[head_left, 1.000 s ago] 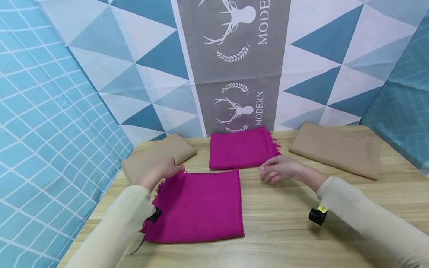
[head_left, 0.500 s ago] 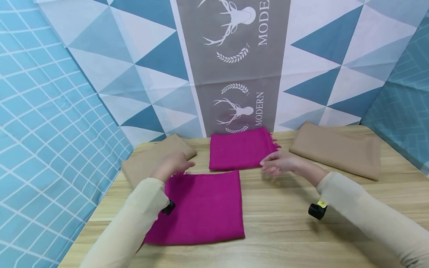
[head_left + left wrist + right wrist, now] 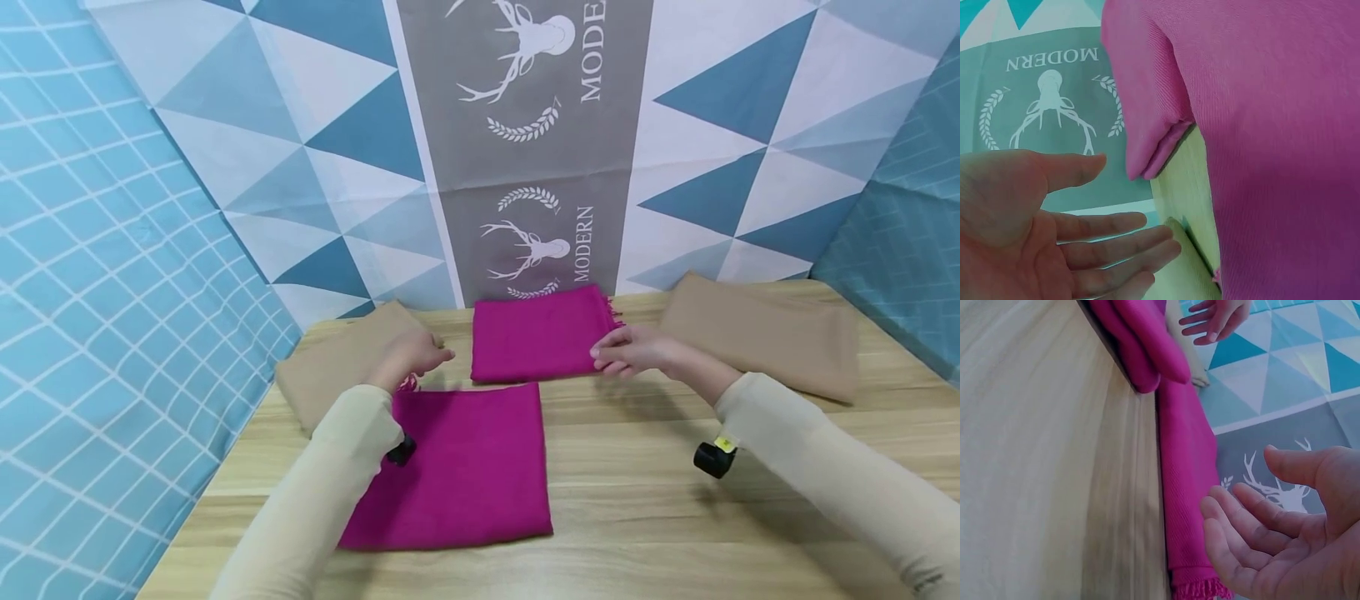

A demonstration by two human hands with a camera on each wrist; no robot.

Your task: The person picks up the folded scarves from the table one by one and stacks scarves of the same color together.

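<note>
A folded magenta fringed scarf (image 3: 480,467) lies on the near part of the table, partly under my left forearm. Behind it is a second folded magenta scarf (image 3: 534,335), its fringe on the right. My left hand (image 3: 411,357) hovers over the gap between the near scarf and a tan folded cloth (image 3: 330,360); its fingers are spread and hold nothing in the left wrist view. At the back scarf's right front corner is my right hand (image 3: 633,348). The right wrist view shows its fingers (image 3: 1254,537) loosely bent with nothing between them; whether they touch the scarf I cannot tell.
Another tan folded cloth (image 3: 772,337) lies at the back right of the wooden table (image 3: 637,517). A patterned backdrop (image 3: 540,150) rises behind the table, and a blue gridded sheet (image 3: 112,317) hangs along its left side.
My left hand has moved right and away from me, off the near scarf's far left corner. My right hand has shifted slightly right and forward, nearer the back scarf's corner. The scarves keep their places.
</note>
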